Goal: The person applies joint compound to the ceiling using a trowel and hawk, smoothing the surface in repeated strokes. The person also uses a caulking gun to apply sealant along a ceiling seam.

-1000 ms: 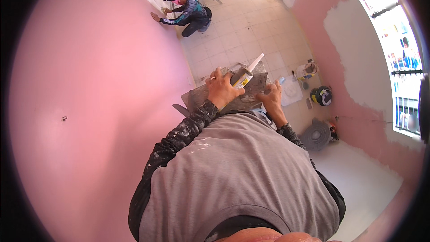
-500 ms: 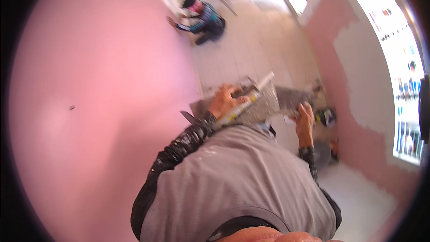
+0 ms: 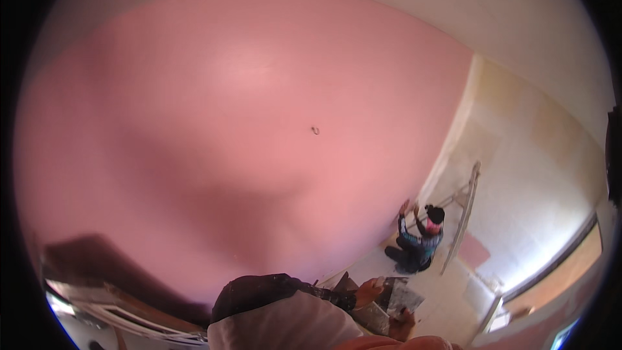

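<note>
Low in the view, my left hand (image 3: 368, 292) is closed at the edge of a wide, flat plastering blade (image 3: 372, 317) smeared with grey. Just right of it and nearer, my right hand (image 3: 403, 326) grips a second flat trowel (image 3: 407, 298), its plate lying close to the first. My sleeve and shoulder hide part of both tools. Beside my hands and ahead stretches a large pink wall (image 3: 259, 104), with a small dark hook-like piece (image 3: 315, 131) on it.
A person (image 3: 418, 246) crouches at the far end of the pink wall, hands against it. Behind them leans a ladder-like wooden frame (image 3: 461, 217) by a pale, patchy wall (image 3: 518, 149). An opening (image 3: 551, 279) shows at right; a wooden frame (image 3: 123, 304) stands lower left.
My view has swung left and up, so the pink wall now fills most of it. My hands and both tools sit lower in the picture, still held. The crouching person remains at the wall.
</note>
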### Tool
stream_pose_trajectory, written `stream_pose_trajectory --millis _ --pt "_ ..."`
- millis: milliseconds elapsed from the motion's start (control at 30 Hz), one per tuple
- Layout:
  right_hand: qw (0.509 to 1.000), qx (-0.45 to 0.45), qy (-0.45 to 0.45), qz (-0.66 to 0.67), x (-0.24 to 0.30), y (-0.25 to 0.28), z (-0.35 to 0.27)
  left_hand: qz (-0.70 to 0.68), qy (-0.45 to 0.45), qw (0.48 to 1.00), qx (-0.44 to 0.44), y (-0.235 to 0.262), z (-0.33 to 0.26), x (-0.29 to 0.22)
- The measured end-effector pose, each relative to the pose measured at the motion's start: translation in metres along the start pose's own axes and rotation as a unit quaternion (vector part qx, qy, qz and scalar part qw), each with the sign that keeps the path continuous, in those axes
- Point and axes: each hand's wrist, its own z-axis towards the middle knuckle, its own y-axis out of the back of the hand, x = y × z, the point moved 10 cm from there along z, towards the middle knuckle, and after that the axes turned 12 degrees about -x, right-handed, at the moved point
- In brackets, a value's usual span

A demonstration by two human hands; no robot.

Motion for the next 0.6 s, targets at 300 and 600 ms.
stream_pose_trajectory --millis 300,600 --pt "0.956 0.256 -0.038 -0.137 0.017 -0.194 -0.008 -0.027 0.072 0.996 0.05 0.037 0.005 0.0" --pt "0.602 0.533 0.473 -0.36 0.046 -0.558 -0.155 -0.128 0.02 0.985 0.113 0.042 -0.014 -0.022"
